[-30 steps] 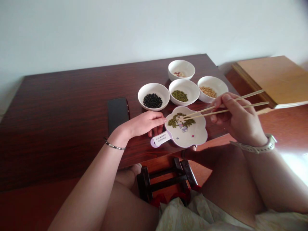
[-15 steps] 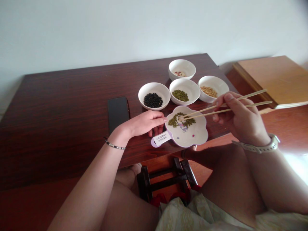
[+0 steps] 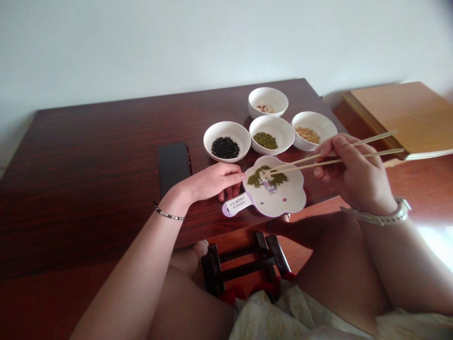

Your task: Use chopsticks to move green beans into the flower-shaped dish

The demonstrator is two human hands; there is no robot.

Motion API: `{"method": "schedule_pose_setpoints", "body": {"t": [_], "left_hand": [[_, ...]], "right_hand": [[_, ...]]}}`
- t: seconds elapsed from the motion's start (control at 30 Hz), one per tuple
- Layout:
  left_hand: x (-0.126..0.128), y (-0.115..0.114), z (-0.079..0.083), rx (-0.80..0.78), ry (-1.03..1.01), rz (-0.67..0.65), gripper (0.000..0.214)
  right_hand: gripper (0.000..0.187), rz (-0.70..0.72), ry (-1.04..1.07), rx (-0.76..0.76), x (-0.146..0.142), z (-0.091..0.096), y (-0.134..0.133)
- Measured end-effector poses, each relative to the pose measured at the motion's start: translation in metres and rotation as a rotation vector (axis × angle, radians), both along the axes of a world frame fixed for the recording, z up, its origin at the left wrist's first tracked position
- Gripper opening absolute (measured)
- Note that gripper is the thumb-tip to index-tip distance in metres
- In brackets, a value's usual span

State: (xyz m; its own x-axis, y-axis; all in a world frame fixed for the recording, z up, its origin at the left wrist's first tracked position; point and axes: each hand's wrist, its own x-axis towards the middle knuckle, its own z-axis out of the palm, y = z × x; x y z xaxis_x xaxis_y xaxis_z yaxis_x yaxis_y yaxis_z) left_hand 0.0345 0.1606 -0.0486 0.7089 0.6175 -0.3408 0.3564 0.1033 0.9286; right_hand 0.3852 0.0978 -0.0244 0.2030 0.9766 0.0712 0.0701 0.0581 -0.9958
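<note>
A pair of chopsticks [image 3: 314,163] is held in my right hand [image 3: 357,172], its fingers closed round them. Their tips rest close together among green mung beans [image 3: 280,179] in a white flower-shaped bowl [image 3: 292,189] with a lilac rim and a labelled handle. My left hand [image 3: 215,182] grips this bowl's left edge, thumb at the rim and the other fingers lower, partly hidden. Whether a bean is between the tips is too small to tell. Just behind stands a white bowl [image 3: 286,134] of mung beans.
Around it are white bowls of black beans [image 3: 225,148], yellowish beans [image 3: 307,135] and reddish-white pieces [image 3: 264,109]. A dark phone [image 3: 174,165] lies left of them on the brown table [image 3: 106,174]. A lighter wooden piece [image 3: 403,113] stands at right, a dark stool [image 3: 244,264] below.
The chopstick tips have shifted very slightly left within the mung beans, and my right hand has turned a little. My left hand and the bowls stay where they were.
</note>
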Motion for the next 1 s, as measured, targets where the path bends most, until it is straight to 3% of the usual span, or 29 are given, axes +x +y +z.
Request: {"method": "schedule_pose_setpoints", "body": {"t": [0.37,0.57,0.8,1.0], "left_hand": [[-0.0008,0.0007,-0.001,0.0,-0.011,-0.002,0.052],[-0.0003,0.0007,0.0,0.0,-0.018,-0.001,0.053],[-0.0005,0.0009,0.0001,0.007,-0.01,-0.007,0.051],[-0.0005,0.0008,-0.0007,0.0,-0.016,-0.008,0.051]], "right_hand": [[0.042,-0.202,0.092,0.219,0.0079,-0.0066,0.0103],[0.038,-0.152,0.082,0.157,0.005,-0.0027,0.005],[0.043,-0.039,0.048,-0.016,0.0024,-0.0004,0.0026],[0.045,0.015,-0.009,-0.015,0.0016,-0.002,0.0022]]}}
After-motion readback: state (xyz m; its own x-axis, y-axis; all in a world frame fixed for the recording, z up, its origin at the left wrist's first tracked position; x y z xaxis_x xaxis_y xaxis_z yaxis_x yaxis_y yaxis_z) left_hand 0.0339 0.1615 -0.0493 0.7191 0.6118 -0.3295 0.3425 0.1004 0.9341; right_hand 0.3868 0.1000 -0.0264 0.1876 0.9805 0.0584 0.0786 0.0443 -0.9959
